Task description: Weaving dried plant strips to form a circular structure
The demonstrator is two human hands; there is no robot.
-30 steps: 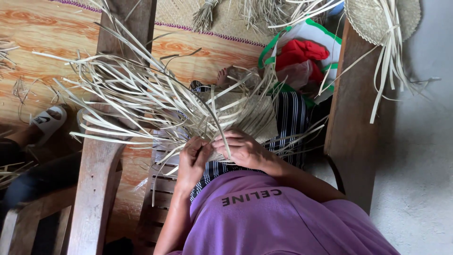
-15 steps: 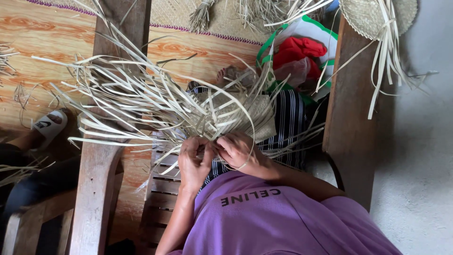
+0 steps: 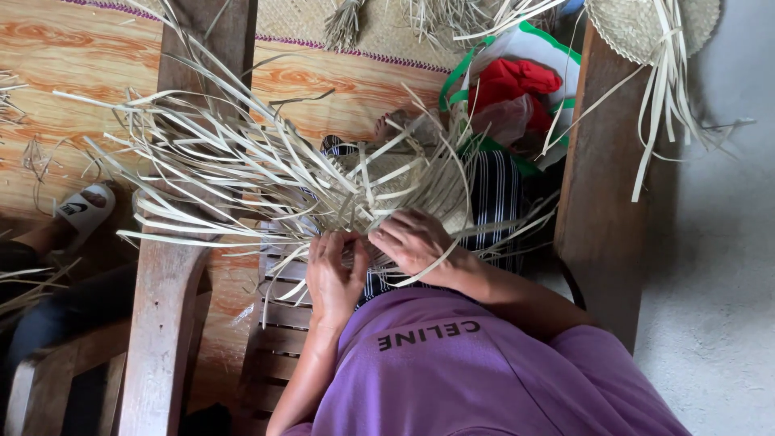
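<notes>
**A:** ok so what's the count here? I see 2 hands and 1 half-woven piece, right?

**B:** yep. 1 woven piece (image 3: 420, 190) sitting on the person's lap, over the striped cloth (image 3: 492, 194), flat pale palm-leaf strips plaited tight in the middle. The loose strips (image 3: 210, 169) fan out toward the left, way too many to count, long, thin, dry looking, some curling.

**A:** and the hands?

**B:** left hand (image 3: 335, 270) is at the near edge of the weave, fingers curled and pinching strip ends, knuckles up. Right hand (image 3: 416, 242) is just beside it, nearly touching, fingers closed on 1 strip that loops out under the wrist. So both are grasping strips, and the weave lies right beyond the fingertips.

**A:** what's it all sitting on?

**B:** a wooden chair with 2 broad armrests, the left armrest (image 3: 173, 266) and the right armrest (image 3: 601, 186), rough worn timber, plus a slatted seat (image 3: 278, 323). Loose strips spill over the left armrest.

**A:** other stuff?

**B:** 1 bag (image 3: 517, 89) with green trim and red fabric in it past the knees, 1 round woven disc (image 3: 646, 28) by the far end of the right armrest with strips hanging off it, 1 white sandal (image 3: 85, 206) on someone else's foot at the left, on wood-print flooring (image 3: 73, 73).
</notes>
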